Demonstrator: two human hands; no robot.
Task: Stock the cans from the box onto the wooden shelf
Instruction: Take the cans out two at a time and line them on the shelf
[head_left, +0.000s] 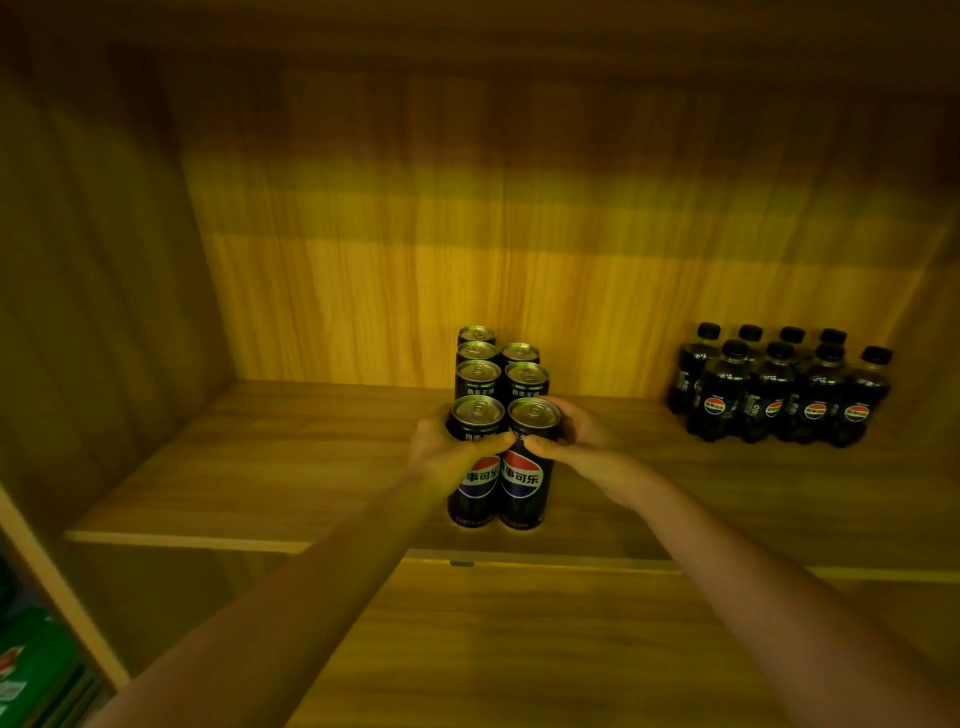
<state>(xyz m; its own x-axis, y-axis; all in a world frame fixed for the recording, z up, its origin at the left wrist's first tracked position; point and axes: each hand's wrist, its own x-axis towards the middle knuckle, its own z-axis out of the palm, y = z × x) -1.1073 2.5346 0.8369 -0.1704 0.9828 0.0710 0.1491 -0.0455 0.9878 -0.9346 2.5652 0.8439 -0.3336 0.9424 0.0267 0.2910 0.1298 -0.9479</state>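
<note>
Left hand (445, 453) is wrapping its grip around the front-left can (474, 467), thumb across the label. Right hand (582, 444) is clamping the front-right can (523, 467) likewise. Both cans are standing upright, touching, on the wooden shelf (260, 467), heading two rows of slim black cylinders (498, 366) with metal tops. Dark plastic bottles (779, 389) are sitting well apart, far right.

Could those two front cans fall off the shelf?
Maybe. The front cans stand close to the shelf edge, so a nudge from the left hand or right hand could tip them. They also touch the cans behind, so a bump might topple the whole row.
</note>
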